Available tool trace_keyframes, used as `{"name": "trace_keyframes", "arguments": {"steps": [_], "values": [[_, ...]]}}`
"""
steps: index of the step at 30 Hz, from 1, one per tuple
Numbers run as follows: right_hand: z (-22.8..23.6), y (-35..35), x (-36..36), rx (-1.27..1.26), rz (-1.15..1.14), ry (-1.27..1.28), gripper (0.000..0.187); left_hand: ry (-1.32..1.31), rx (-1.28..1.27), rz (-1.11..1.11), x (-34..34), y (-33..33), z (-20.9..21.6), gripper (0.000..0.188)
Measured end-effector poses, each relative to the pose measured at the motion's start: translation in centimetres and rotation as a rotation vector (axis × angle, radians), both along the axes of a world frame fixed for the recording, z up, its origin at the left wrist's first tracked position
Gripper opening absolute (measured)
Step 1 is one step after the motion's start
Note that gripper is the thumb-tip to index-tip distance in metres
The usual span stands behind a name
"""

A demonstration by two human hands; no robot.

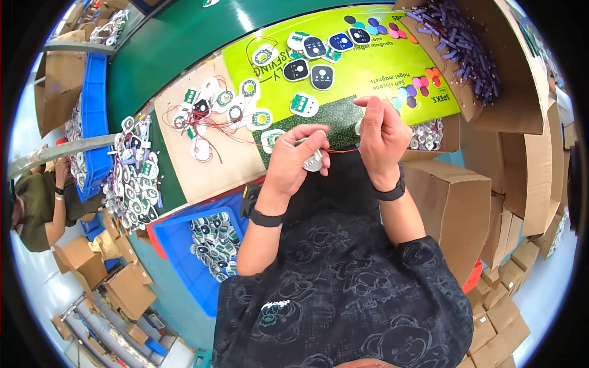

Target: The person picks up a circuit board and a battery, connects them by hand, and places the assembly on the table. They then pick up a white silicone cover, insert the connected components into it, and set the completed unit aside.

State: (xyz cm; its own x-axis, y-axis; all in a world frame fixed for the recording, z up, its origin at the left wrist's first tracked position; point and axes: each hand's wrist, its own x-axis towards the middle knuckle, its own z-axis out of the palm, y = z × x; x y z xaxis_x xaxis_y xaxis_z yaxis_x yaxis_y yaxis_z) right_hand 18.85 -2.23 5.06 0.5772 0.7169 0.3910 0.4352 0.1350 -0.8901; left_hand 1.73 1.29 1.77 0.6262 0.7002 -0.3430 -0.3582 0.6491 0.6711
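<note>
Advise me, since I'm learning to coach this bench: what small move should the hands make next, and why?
Probably bring the right hand slightly closer to the left hand, easing the red wire: it runs nearly straight across the gap between them, while the left hand holds the pale part. The right hand's exact grip is unclear.

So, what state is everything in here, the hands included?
Left hand: closed around a small round part
Small round part: held, partly covered by fingers
Red wire: nearly straight, between the hands
Right hand: fingers curled, grip unclear
Wire bundle: tangled
Blue bin: open, part-filled
Cardboard box: open, holding purple pieces
</note>
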Motion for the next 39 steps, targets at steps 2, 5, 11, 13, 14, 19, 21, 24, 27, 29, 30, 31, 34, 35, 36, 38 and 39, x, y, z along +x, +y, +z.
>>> {"name": "trace_keyframes", "arguments": {"steps": [2,5,11,13,14,19,21,24,27,29,30,31,34,35,36,38,39], "values": [[-0.5,0.1,0.6,-0.012,-0.021,-0.036,0.023,0.02,0.004,0.022,-0.1,0.6,0.4,0.03],[-0.4,-0.2,1.7,-0.136,0.053,-0.068,0.02,0.043,-0.008,0.062,-0.1,1.3,2.0,0.024],[0.3,-0.1,1.9,-0.23,0.559,-0.348,0.02,0.023,0.072,0.166,1.0,2.9,2.4,0.022],[0.6,0.0,1.2,-0.147,0.56,-0.55,0.026,0.01,0.082,0.135,1.0,3.1,2.3,0.023],[0.2,0.1,0.9,-0.116,0.579,-0.461,0.028,0.0,0.095,0.108,0.9,3.1,2.2,0.024],[0.4,-0.1,-0.6,-0.183,0.538,-0.143,0.022,-0.089,0.112,0.169,0.2,3.1,2.6,0.028],[0.3,-0.3,-0.8,-0.235,0.451,0.182,0.017,-0.044,0.057,0.35,0.2,3.0,3.9,0.03],[1.0,-0.2,-0.4,-0.255,0.444,0.205,0.016,0.054,0.15,0.321,-0.5,2.7,2.8,0.032],[1.0,-0.3,-0.4,-0.253,0.434,0.125,0.016,0.179,0.224,0.265,-0.1,2.1,3.4,0.029],[1.1,-0.4,-0.6,-0.248,0.419,0.069,0.016,0.229,0.239,0.235,0.2,1.8,3.6,0.027],[1.3,-0.6,-0.7,-0.274,0.42,0.111,0.017,0.235,0.249,0.225,0.3,1.8,3.5,0.024],[1.5,-0.8,-0.7,-0.3,0.42,0.153,0.017,0.242,0.26,0.214,0.3,1.7,3.4,0.022],[1.7,-0.9,-1.1,-0.261,0.406,0.288,0.017,0.232,0.264,0.221,0.3,1.4,3.7,0.017],[1.6,-1.0,-1.1,-0.26,0.4,0.288,0.017,0.23,0.264,0.216,0.3,1.3,3.7,0.017],[1.4,-1.0,-1.0,-0.259,0.412,0.266,0.017,0.244,0.302,0.209,0.3,1.2,3.7,0.017],[1.2,-1.1,-0.9,-0.255,0.423,0.243,0.018,0.255,0.344,0.201,0.2,1.0,3.7,0.016],[1.1,-1.2,-1.0,-0.246,0.447,0.341,0.017,0.24,0.358,0.202,0.2,0.9,3.6,0.016]]}}
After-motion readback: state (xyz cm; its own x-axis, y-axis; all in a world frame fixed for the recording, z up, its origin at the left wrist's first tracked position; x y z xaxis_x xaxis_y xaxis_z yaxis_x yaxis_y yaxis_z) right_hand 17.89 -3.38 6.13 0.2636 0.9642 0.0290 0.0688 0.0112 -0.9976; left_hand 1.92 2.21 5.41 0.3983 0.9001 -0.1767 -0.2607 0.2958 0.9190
